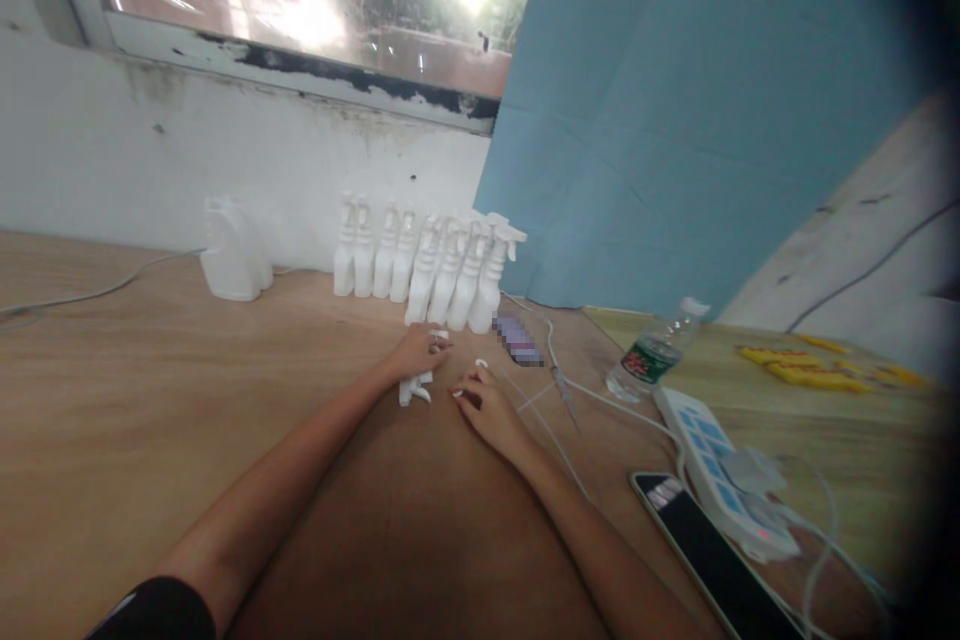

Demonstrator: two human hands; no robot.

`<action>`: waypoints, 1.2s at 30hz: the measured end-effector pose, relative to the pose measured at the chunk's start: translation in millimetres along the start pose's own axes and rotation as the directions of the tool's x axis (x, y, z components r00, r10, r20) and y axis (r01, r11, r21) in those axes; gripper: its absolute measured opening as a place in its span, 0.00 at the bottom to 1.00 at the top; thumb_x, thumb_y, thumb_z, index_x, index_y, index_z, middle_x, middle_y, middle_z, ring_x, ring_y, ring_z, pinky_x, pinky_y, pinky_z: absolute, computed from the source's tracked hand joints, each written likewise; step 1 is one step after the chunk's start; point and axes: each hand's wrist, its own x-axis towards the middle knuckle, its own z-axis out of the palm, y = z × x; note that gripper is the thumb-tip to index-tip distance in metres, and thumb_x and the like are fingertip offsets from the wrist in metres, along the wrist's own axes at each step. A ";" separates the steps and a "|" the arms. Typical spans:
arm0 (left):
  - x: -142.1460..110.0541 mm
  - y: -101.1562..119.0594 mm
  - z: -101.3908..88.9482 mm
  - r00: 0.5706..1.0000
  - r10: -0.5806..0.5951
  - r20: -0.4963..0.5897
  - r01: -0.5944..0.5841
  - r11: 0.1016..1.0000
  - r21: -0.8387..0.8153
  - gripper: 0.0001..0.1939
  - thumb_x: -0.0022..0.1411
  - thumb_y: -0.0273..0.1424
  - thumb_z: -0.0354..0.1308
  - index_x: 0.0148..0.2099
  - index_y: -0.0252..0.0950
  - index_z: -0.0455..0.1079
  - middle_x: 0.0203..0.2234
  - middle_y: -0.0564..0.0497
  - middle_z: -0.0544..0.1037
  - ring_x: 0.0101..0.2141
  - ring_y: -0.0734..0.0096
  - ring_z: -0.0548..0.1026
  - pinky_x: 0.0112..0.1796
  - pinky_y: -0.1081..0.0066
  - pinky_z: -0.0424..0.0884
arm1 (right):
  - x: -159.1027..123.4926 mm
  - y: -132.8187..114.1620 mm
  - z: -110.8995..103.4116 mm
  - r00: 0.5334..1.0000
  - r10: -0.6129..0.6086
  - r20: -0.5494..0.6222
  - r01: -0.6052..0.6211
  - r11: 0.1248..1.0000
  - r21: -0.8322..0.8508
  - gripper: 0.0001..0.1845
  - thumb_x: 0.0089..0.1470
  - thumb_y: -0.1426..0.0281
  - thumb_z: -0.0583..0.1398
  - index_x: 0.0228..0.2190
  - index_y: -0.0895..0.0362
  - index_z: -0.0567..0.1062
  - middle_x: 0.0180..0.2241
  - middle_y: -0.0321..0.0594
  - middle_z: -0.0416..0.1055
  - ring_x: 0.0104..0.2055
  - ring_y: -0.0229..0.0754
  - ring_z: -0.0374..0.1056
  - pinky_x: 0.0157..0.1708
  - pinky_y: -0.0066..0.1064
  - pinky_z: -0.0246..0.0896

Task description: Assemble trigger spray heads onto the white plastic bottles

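My left hand [418,352] is closed around a white trigger spray head [441,335], partly hidden by the fingers. Just below that hand, a second white spray head [415,388] lies on the wooden table. My right hand [489,406] is to its right, with thumb and finger pinched together; a tiny white spot shows at their tips, too small to name. Beside its knuckles is a small curved white piece [481,363]; whether it touches the hand I cannot tell. Several white spray bottles [421,270] stand upright in a row behind both hands.
White jugs [234,255] stand by the wall at left. On the right are a water bottle [654,355], a power strip [720,470], a phone [709,545] and yellow items [806,367]. White cables [626,410] cross the table [345,520]. A blue curtain [660,110] hangs behind.
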 end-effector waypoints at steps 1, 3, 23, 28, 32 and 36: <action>0.2 -1.0 0.4 1.000 -0.001 0.023 0.001 1.000 0.008 0.10 0.54 0.34 0.63 0.39 0.37 0.78 0.46 0.44 0.75 0.51 0.56 0.69 0.55 0.58 0.60 | -0.1 -2.0 -0.9 1.000 0.000 0.007 0.000 1.000 0.006 0.10 0.53 0.78 0.59 0.33 0.54 0.78 0.36 0.41 0.66 0.41 0.44 0.64 0.44 0.36 0.61; -0.3 -3.5 -0.5 0.999 -0.007 0.045 0.006 1.000 0.023 0.14 0.52 0.32 0.64 0.42 0.36 0.77 0.47 0.44 0.74 0.51 0.55 0.69 0.55 0.59 0.61 | -0.4 -5.4 -2.7 1.000 0.000 0.022 0.000 1.000 0.014 0.07 0.55 0.75 0.59 0.32 0.55 0.78 0.35 0.40 0.68 0.40 0.44 0.65 0.43 0.35 0.61; -30.1 -14.2 -44.5 0.999 -0.053 -0.003 0.053 0.996 0.071 0.13 0.60 0.32 0.56 0.47 0.38 0.70 0.45 0.45 0.73 0.50 0.60 0.69 0.54 0.60 0.63 | 0.8 -15.6 2.3 0.999 0.024 0.030 -0.024 1.000 0.011 0.09 0.59 0.68 0.57 0.30 0.55 0.76 0.29 0.38 0.71 0.33 0.42 0.67 0.37 0.33 0.62; -4.9 3.5 -20.2 0.985 -0.158 0.073 0.148 0.981 0.124 0.25 0.47 0.42 0.66 0.46 0.35 0.71 0.45 0.41 0.73 0.47 0.48 0.71 0.49 0.54 0.66 | -0.3 -8.7 1.9 0.999 0.019 0.030 -0.020 0.999 0.026 0.10 0.60 0.67 0.56 0.31 0.55 0.77 0.29 0.39 0.71 0.34 0.43 0.67 0.36 0.33 0.63; 8.9 11.5 -16.6 0.975 -0.200 0.096 0.188 0.975 0.121 0.24 0.41 0.35 0.69 0.43 0.35 0.72 0.44 0.42 0.73 0.45 0.49 0.72 0.47 0.57 0.68 | -1.1 -9.2 0.1 0.999 0.008 0.039 -0.009 1.000 0.023 0.10 0.60 0.68 0.56 0.31 0.54 0.77 0.29 0.39 0.71 0.34 0.44 0.67 0.37 0.35 0.64; 6.7 22.9 -35.4 0.990 -0.132 0.044 0.131 0.991 0.028 0.16 0.55 0.29 0.59 0.48 0.36 0.70 0.46 0.44 0.73 0.46 0.59 0.73 0.49 0.62 0.67 | -1.3 -14.1 -3.8 1.000 0.013 0.011 -0.013 1.000 0.020 0.12 0.60 0.67 0.55 0.30 0.55 0.77 0.30 0.40 0.72 0.36 0.45 0.68 0.39 0.37 0.64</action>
